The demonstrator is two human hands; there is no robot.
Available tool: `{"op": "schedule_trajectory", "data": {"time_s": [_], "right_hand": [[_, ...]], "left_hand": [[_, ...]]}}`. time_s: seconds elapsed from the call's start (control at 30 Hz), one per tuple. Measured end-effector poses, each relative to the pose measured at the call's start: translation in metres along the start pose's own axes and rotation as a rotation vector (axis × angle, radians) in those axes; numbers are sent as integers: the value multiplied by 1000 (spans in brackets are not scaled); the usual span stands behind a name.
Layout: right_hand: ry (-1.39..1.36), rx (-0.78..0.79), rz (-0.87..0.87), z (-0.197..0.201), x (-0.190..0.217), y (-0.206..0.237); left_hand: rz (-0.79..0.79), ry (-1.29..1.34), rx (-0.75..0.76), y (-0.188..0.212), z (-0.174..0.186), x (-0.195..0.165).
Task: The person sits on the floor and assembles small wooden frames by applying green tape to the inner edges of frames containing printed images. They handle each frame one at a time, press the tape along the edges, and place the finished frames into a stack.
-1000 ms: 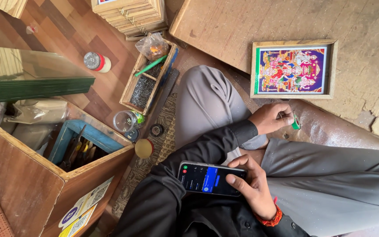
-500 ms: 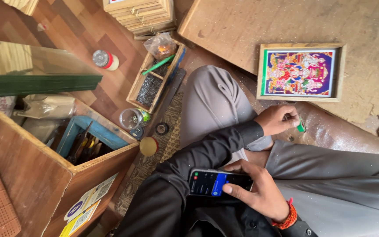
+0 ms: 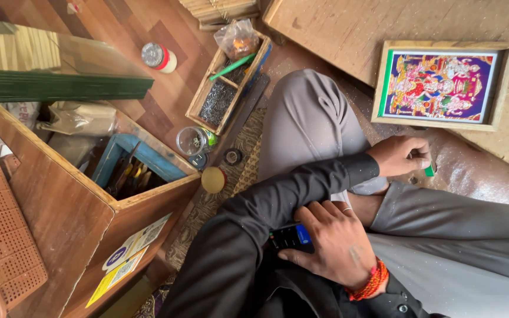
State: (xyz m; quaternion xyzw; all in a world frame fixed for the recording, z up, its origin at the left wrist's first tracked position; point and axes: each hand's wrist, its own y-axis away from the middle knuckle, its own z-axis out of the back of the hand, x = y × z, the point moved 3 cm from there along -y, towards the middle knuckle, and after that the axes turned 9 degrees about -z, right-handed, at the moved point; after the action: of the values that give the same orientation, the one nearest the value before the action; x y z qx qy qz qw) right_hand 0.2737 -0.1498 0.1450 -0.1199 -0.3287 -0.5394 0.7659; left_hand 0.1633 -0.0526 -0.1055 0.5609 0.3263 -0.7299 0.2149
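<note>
Since the earlier frame the right hand (image 3: 337,244) has rolled palm-down over the phone (image 3: 290,237), hiding the lit screen, and now clasps it against the lap at 6 o'clock. At 3 o'clock the left hand (image 3: 400,155) pinches a small green piece (image 3: 429,171) near the floor, just below the framed picture (image 3: 441,84) at 1 o'clock. A phone is light, rigid and slick, with breakable glass, so I judge it best gripped by its long edges; the green piece looks tiny and light, a fingertip hold. The person sits on a dusty wooden floor (image 3: 349,29). At 12 o'clock stands a tray (image 3: 226,88) of nails, at 9 an open wooden box (image 3: 89,194), with a jar (image 3: 192,141) between.
</note>
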Motion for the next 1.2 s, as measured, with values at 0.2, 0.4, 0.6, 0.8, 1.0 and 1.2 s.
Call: {"op": "schedule_trajectory", "data": {"time_s": [0.2, 0.4, 0.6, 0.8, 1.0, 1.2], "right_hand": [[157, -25, -77, -20, 9, 0], [180, -90, -68, -29, 8, 2], [150, -69, -68, -28, 7, 4], [149, -67, -81, -30, 7, 4], [91, -53, -23, -16, -1, 6], [-432, 141, -151, 0, -82, 47]], "left_hand": [[-18, 10, 18, -1, -2, 1], [16, 26, 30, 0, -2, -1], [3, 24, 15, -2, -1, 0], [-5, 32, 3, 0, -4, 7], [3, -2, 6, -3, -6, 15], [-75, 226, 121, 10, 9, 1]]}}
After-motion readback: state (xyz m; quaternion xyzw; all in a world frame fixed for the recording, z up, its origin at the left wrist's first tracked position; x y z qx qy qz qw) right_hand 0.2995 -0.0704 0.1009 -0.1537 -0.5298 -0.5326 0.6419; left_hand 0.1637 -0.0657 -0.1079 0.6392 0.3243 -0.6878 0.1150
